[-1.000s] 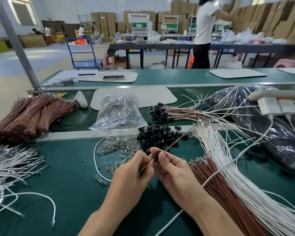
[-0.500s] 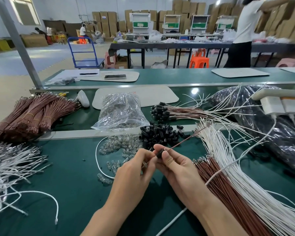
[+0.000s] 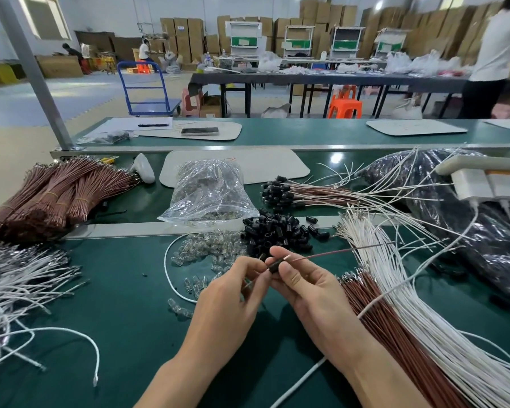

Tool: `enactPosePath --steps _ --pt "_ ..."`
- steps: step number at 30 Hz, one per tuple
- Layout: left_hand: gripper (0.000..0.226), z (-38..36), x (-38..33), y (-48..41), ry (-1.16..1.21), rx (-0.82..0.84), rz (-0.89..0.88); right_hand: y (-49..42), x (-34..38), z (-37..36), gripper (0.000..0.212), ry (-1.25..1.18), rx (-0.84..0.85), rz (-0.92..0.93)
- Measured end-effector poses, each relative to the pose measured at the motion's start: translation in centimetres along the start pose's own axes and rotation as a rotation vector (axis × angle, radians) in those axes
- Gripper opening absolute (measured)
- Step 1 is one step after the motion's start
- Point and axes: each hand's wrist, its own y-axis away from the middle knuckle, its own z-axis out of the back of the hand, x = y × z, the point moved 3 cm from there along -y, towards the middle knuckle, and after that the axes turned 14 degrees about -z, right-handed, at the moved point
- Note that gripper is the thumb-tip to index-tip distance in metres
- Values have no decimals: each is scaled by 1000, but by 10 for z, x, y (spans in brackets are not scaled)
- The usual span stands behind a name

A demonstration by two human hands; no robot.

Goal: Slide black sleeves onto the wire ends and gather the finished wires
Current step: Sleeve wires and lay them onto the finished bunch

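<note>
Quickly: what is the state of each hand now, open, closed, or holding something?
Left hand: closed, pinching the brown wire near its end.
Right hand: closed, pinching the black sleeve on that wire.

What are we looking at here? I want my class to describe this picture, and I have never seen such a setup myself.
There is no machine. A camera worn on a person's head looks down at their two bare hands over a green table. The left hand pinches one end of a brown wire. The right hand pinches a black sleeve on it. Behind them lie a pile of black sleeves, loose clear parts and a clear bag. Farther back lie sleeved wires. White wires and bare brown wires fan out at the right.
</note>
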Motion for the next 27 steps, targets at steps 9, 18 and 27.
enactPosePath --steps 9,18,27 --pt "22 0 -3 1 -67 32 -64 -1 1 2 27 -22 -12 13" --pt "20 4 -5 -1 -164 -31 -47 -2 5 10 32 115 -71 -15" --pt "15 4 -17 -4 -318 -23 -154 0 10 17 8 388 -193 -13"
